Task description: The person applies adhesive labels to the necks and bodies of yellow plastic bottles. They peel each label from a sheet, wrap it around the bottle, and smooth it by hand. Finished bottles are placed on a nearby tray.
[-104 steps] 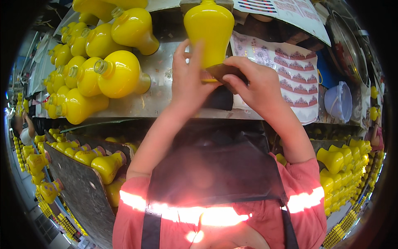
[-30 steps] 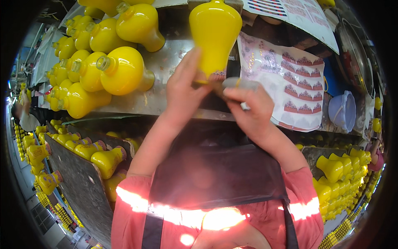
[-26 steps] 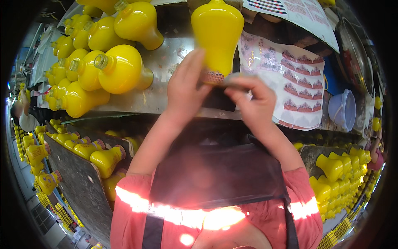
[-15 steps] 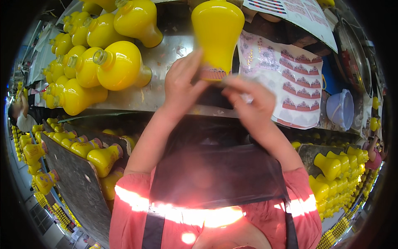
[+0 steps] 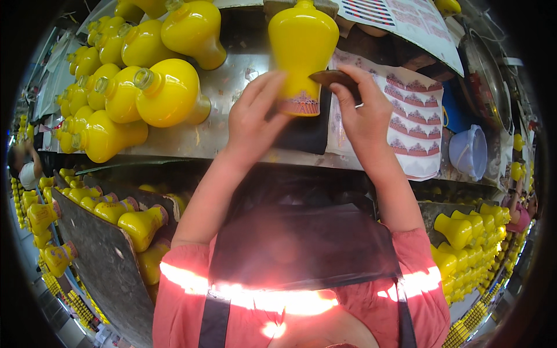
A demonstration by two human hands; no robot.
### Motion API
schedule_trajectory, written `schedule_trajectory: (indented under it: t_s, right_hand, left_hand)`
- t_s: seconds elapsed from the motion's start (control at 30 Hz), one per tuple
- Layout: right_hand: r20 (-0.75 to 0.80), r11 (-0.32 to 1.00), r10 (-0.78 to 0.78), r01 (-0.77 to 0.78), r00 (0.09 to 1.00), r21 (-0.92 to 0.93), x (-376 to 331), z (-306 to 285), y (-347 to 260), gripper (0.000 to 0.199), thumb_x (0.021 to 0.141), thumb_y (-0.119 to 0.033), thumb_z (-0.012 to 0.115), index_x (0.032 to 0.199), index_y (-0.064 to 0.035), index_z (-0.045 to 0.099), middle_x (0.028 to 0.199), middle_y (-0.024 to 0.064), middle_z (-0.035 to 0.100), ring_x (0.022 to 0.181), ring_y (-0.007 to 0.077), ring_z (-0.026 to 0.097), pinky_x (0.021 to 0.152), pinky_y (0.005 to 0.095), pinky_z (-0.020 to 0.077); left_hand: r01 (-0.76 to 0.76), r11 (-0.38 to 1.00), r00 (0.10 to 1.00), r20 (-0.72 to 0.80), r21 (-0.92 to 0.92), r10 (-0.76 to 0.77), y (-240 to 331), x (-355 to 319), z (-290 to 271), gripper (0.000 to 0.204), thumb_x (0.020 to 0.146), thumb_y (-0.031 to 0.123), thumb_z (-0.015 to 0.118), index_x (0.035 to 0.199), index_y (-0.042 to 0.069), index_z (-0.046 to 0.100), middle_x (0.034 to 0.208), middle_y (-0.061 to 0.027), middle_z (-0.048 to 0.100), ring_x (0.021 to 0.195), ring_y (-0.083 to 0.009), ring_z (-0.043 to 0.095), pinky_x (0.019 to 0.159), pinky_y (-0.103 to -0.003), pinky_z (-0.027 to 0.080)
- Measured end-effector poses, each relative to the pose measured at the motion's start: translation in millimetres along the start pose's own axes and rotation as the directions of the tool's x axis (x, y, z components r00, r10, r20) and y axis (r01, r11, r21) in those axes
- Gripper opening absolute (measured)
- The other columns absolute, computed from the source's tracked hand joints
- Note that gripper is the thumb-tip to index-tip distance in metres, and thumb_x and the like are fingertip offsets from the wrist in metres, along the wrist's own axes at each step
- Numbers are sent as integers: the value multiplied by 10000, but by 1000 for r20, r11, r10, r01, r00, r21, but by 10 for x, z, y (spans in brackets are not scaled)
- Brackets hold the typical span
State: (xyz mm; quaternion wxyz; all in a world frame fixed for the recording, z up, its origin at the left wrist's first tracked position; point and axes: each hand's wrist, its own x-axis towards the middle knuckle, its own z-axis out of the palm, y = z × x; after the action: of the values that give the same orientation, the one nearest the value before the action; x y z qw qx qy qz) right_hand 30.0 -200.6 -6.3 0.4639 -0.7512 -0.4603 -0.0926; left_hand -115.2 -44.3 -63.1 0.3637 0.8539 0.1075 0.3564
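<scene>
A glossy yellow vase [image 5: 303, 43] lies with its foot toward me on a dark pad [image 5: 307, 132] on the metal table [image 5: 232, 87]. A red patterned band [image 5: 300, 107] runs around its foot. My left hand [image 5: 253, 123] grips the foot from the left, fingers pressed on the band. My right hand [image 5: 364, 113] pinches a flat dark scraper [image 5: 328, 78] whose tip touches the vase's right side just above the band.
Several yellow vases [image 5: 156, 87] lie piled at the table's left. A sheet of red patterned transfers [image 5: 415, 124] lies right of the pad, with a pale blue bowl [image 5: 470, 152] beyond it. More vases stand on a board [image 5: 96, 255] lower left and on a shelf [image 5: 464, 232] lower right.
My right hand has moved up from the vase's foot to its right side with the scraper. The red band on the foot now shows. My left hand stays on the foot.
</scene>
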Motion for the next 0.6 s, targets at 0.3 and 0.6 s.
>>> schedule_trajectory:
  t_s: [0.3,0.6]
  right_hand:
    - [-57,986,-55,46,997,-159,78,-72,-95,238,887,14,768,1110,-44,709,1005,133,759,881,249,762,755,333,590]
    - [278,806,-504,561,818,-191,-161,131,-471,175,736,-119,696,904,-74,708,850,85,650,787,262,646,723,396,515]
  left_hand:
    - [282,850,959,160,-444,-234,-58,74,-147,470,982,163,635,1434,38,595,1417,-108,562,1154,-223,621,1008,-332,506]
    - [441,672,894,223,-595,-389,-142,199,-98,382,1110,211,468,1426,22,569,1296,-68,572,1016,-119,590,935,-302,521]
